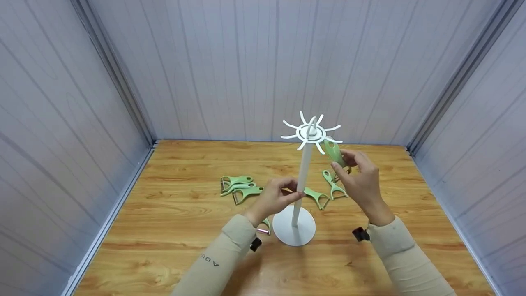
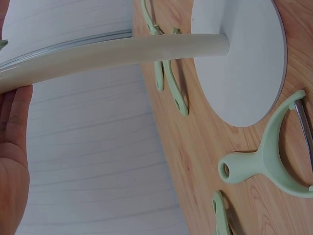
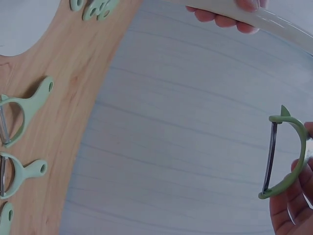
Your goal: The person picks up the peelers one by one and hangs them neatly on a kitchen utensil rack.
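Note:
A white stand [image 1: 304,168] with a round base and a ring of curved hooks [image 1: 311,132] on top rises from the table. My left hand [image 1: 273,199] pinches its pole between thumb and fingers, partway up. A green Y-shaped peeler [image 1: 333,152] is in my right hand [image 1: 363,183], held handle-up beside the hooks at the right. In the right wrist view, fingers grip the peeler [image 3: 302,142] near its head, with the metal blade facing away from the palm. Whether the hole in its handle is around a hook I cannot tell.
Several green peelers lie on the wooden table [image 1: 185,230]: a group [image 1: 248,192] left of the stand, one peeler [image 1: 266,225] beside its base, and others [image 1: 316,197] to the right. Pale panel walls [image 1: 230,70] enclose the back and sides.

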Tool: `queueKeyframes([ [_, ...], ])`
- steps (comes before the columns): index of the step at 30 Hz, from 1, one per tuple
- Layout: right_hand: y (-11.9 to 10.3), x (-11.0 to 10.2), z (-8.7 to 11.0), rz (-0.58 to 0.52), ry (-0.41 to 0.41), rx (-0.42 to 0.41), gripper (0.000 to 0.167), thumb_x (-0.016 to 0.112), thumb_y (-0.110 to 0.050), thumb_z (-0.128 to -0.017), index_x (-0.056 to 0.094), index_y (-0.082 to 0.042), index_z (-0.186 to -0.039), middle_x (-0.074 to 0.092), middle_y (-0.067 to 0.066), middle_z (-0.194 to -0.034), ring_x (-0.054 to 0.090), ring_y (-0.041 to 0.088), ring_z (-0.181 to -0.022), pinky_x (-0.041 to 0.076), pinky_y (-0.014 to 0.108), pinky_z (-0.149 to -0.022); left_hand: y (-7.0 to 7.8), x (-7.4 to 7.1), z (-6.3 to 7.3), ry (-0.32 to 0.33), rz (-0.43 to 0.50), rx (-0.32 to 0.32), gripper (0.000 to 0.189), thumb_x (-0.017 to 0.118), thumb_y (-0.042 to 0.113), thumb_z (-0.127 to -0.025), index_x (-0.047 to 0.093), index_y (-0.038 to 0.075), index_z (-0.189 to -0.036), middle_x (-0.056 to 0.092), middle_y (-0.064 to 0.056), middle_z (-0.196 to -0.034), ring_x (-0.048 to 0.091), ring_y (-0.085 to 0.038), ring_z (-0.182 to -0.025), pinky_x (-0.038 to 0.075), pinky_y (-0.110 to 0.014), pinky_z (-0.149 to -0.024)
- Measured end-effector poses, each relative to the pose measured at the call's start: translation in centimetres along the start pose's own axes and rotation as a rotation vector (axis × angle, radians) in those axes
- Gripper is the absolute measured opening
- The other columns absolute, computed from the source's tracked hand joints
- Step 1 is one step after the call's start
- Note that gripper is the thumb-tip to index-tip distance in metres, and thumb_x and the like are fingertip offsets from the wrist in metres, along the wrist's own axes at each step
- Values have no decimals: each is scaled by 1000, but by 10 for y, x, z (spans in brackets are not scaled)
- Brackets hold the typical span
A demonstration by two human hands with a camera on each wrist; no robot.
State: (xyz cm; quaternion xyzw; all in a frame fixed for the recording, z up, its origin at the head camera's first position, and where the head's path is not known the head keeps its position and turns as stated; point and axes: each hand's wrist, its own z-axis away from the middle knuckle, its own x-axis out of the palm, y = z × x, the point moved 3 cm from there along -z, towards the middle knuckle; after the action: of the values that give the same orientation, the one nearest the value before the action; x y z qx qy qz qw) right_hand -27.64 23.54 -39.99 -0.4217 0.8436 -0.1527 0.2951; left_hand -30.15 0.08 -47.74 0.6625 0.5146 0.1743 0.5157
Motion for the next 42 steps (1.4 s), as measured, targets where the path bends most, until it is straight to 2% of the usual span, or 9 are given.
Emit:
queueKeyframes([
  [9, -15, -10, -5, -70, 62, -30, 31, 85, 6, -87, 76, 6, -117, 74, 19, -95, 63, 5, -88, 53, 14, -80, -2, -1, 1, -8, -5, -27, 16, 77, 8, -101, 76, -1, -114, 79, -18, -105, 75, -14, -96, 66, -29, -87],
  [16, -30, -18, -10, -108, 117, -66, 33, 85, 12, -84, 75, 10, -115, 73, 23, -94, 63, -2, -92, 52, 14, -87, -2, -1, 1, -3, -10, -15, 16, 78, 8, -100, 76, -1, -113, 79, -18, -104, 76, -18, -96, 66, -30, -86],
  [21, -41, -23, -12, -147, 172, -95, 33, 83, 17, -82, 73, 12, -113, 73, 25, -94, 65, -2, -94, 54, 16, -89, -1, -1, 0, -8, -3, -6, 17, 77, 7, -100, 75, -4, -113, 79, -19, -104, 76, -18, -95, 66, -28, -85],
  [27, -55, -28, -13, -213, 224, -128, 34, 82, 19, -79, 73, 12, -111, 75, -2, -101, 68, 1, -95, 55, 19, -90, -1, -1, 1, -9, -8, -17, 15, 77, 7, -101, 76, -3, -113, 79, -19, -104, 75, -16, -95, 66, -29, -86],
  [29, -58, -29, -13, -241, 237, -141, 34, 82, 18, -78, 73, 12, -110, 74, -6, -103, 69, 2, -96, 56, 20, -90, 0, -1, 1, -8, -9, -23, 15, 76, 7, -101, 76, -2, -113, 79, -19, -105, 75, -16, -96, 66, -29, -86],
  [35, -65, -28, -12, -299, 259, -184, 29, 84, 7, -81, 73, 14, -107, 76, 8, -97, 70, 5, -94, 57, 22, -90, 0, -1, 1, -2, -7, -30, 15, 77, 7, -101, 76, -2, -112, 79, -18, -103, 76, -17, -96, 66, -30, -87],
  [42, -69, -26, -10, -303, 238, -216, 31, 86, -4, -86, 73, 14, -109, 76, 14, -96, 70, 5, -96, 58, 22, -91, -3, 0, 1, -3, -13, -40, 14, 78, 9, -100, 77, 0, -111, 80, -16, -103, 76, -16, -95, 67, -31, -87],
])
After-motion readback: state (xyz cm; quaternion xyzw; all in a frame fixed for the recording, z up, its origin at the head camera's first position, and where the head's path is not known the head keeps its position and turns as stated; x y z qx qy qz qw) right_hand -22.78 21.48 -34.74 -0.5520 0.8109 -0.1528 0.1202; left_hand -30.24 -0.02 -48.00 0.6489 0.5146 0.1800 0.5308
